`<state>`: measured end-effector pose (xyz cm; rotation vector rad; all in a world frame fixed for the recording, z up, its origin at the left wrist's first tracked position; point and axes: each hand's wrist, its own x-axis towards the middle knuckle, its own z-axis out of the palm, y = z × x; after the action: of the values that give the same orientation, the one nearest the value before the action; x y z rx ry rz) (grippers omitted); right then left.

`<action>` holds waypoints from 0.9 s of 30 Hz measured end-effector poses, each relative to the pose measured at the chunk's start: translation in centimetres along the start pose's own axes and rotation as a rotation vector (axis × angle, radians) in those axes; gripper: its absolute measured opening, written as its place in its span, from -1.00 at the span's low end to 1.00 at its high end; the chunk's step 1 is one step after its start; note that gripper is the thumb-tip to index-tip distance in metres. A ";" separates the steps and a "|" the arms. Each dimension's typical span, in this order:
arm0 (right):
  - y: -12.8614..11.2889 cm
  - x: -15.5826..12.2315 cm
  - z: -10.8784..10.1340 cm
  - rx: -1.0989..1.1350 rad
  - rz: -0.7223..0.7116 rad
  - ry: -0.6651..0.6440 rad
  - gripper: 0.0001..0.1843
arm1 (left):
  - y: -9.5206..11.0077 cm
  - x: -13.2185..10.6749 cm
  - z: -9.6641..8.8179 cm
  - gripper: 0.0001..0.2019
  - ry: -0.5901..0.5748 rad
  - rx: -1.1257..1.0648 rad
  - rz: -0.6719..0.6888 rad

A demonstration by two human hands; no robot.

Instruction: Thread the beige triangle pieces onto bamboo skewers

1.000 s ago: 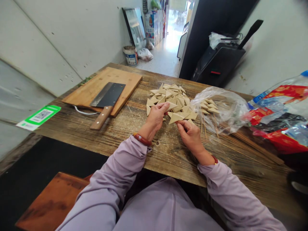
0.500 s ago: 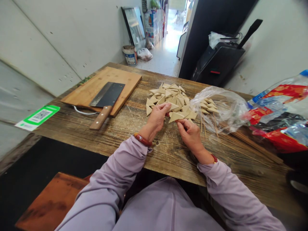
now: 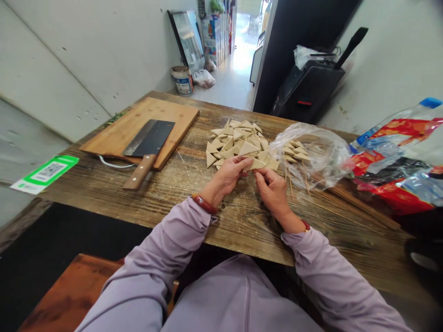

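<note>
My left hand (image 3: 230,175) is closed, thumb and fingers pinching a beige triangular piece of what looks like tofu skin (image 3: 255,163). Close beside it, my right hand (image 3: 272,188) is also closed, its fingertips pinched near the same piece. It seems to grip a thin bamboo skewer, mostly hidden by the fingers. Just beyond both hands lies a heap of similar beige triangles (image 3: 238,134). More triangles (image 3: 294,151) sit to the right, with thin skewers by them, partly under a clear plastic bag (image 3: 320,143).
A cleaver (image 3: 148,138) rests on a wooden cutting board (image 3: 180,115) at left, its handle past the board's edge. Loose bamboo skewers (image 3: 360,205) lie at right, near red-and-clear plastic packaging (image 3: 408,193). A green-bordered code card (image 3: 46,173) is on the left table edge.
The triangle near my right fingertips is now between both hands, pinched by my left fingers. My hands have drawn closer together. The whole view has shifted slightly.
</note>
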<state>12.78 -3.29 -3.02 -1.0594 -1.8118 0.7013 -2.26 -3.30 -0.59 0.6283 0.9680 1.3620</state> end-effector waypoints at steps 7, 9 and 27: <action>0.2 0.0 0.1 0.002 0.003 -0.038 -0.72 | -0.6 0.0 0.3 -0.88 0.055 -0.077 0.032; 0.2 0.0 0.1 -0.001 -0.002 -0.039 -0.72 | -0.6 0.1 0.3 -0.88 0.062 -0.064 0.052; 0.1 0.0 0.2 -0.019 -0.024 0.005 -0.75 | -1.2 0.1 0.3 -0.74 0.014 -0.024 0.151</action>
<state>12.70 -3.29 -3.19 -1.0489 -1.8276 0.6677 -1.44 -3.27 -1.46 0.6861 0.9289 1.5104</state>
